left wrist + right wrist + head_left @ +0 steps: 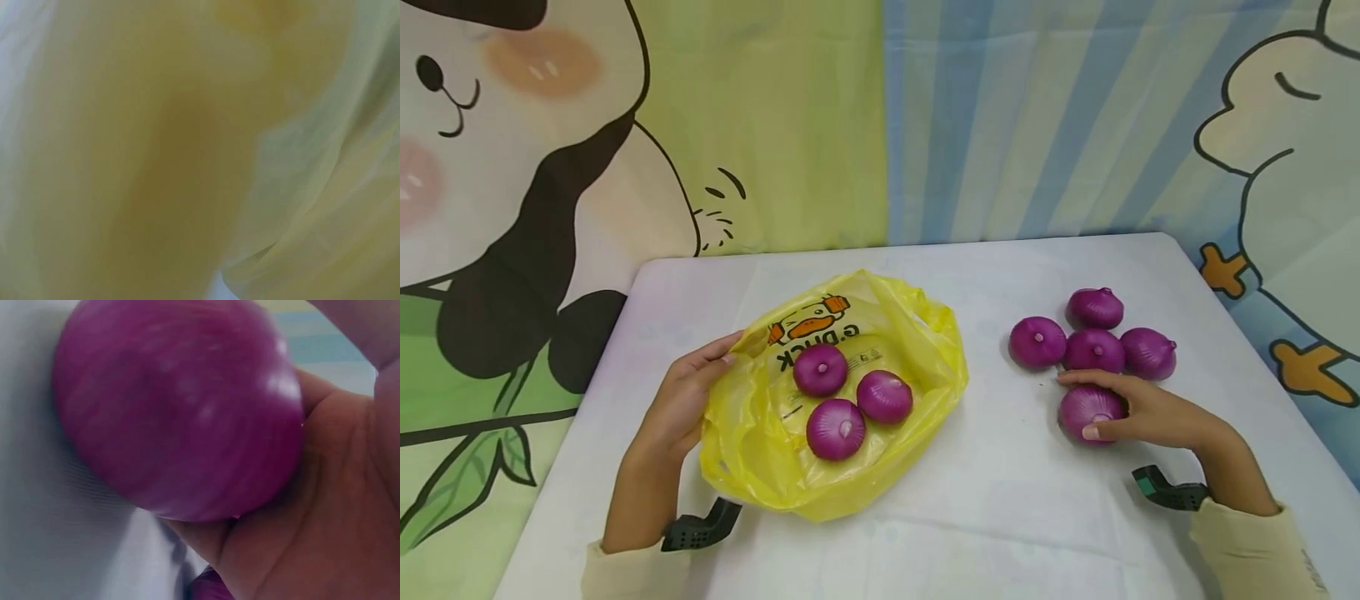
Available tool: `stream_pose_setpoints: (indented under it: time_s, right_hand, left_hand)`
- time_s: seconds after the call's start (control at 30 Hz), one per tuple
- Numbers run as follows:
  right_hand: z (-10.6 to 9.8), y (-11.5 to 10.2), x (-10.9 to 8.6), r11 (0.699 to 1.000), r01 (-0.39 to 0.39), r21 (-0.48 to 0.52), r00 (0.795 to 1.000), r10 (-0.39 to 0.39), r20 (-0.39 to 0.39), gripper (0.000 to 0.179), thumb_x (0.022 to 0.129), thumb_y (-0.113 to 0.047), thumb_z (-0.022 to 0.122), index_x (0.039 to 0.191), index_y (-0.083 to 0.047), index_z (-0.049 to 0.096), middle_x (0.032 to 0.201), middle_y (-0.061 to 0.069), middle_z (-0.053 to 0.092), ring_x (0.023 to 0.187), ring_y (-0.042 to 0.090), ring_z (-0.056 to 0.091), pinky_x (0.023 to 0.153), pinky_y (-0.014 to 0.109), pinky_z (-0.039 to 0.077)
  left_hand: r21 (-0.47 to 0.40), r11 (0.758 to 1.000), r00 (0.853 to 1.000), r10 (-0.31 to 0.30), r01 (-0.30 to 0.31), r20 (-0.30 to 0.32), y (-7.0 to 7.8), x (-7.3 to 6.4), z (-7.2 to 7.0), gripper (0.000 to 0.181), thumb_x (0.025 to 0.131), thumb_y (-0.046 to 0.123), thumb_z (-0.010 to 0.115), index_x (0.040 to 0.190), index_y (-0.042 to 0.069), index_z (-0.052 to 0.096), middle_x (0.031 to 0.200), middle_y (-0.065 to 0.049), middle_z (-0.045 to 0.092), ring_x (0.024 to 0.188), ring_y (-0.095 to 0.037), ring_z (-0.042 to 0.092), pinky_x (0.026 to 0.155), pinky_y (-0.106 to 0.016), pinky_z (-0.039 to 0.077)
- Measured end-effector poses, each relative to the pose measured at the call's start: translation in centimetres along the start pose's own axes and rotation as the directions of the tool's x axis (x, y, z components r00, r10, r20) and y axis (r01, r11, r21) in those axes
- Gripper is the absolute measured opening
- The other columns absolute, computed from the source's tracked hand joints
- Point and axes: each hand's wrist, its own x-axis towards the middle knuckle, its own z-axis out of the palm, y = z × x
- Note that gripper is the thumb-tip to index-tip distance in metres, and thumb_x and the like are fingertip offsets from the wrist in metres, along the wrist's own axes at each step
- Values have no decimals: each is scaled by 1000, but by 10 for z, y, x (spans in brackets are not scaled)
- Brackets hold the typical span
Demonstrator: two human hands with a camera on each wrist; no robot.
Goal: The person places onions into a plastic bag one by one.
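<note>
One onion (178, 412), nearest in the wrist view, is gripped by your right hand (1138, 408), your left hand (681, 396) pinching the yellow bag (752, 450); this pick-up likely calls for lifting bagward.

A crinkled yellow plastic bag (928, 400) with a duck print lies open left of centre on the bench (1000, 517), its left rim held by the left hand (681, 400). Three shiny purple onions (836, 429) sit inside, close together. To the right, four loose onions (1093, 350) cluster; just nearer, the right hand (1161, 412) grips a single onion (1078, 407).
</note>
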Motion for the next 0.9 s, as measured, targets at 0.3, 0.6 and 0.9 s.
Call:
stream_pose_setpoints:
  time_s: [0.3, 0.6, 0.9]
  right_hand:
    - [4, 2, -1, 1000, 11, -13, 1000, -12, -1, 58, 85, -23, 76, 138, -19, 53, 140, 4, 49, 117, -6, 39, 86, 27, 51]
    - [1, -1, 6, 997, 75, -10, 997, -75, -19, 35, 91, -13, 69, 125, -15, 59, 123, 4, 54, 108, 7, 49, 81, 27, 54]
    - [-5, -19, 13, 994, 109, 26, 993, -107, -57, 43, 90, -10, 71, 130, -13, 57, 127, 4, 50, 112, 5, 45, 75, 29, 57]
  left_hand:
    - [18, 1000, 1000, 1, -1, -7, 0, 0, 1, 52, 104, 22, 47, 150, 1, 33, 144, -18, 37, 117, -20, 58, 93, -32, 49]
    - [17, 1000, 1000, 2, -2, -10, 0, -1, 0, 52, 105, 22, 47, 150, 1, 32, 145, -16, 36, 114, -18, 59, 93, -31, 50]
    - [7, 1000, 1000, 16, -16, -9, 0, -1, 0, 52, 104, 20, 48, 150, 0, 33, 139, -13, 42, 111, -17, 60, 91, -30, 51]
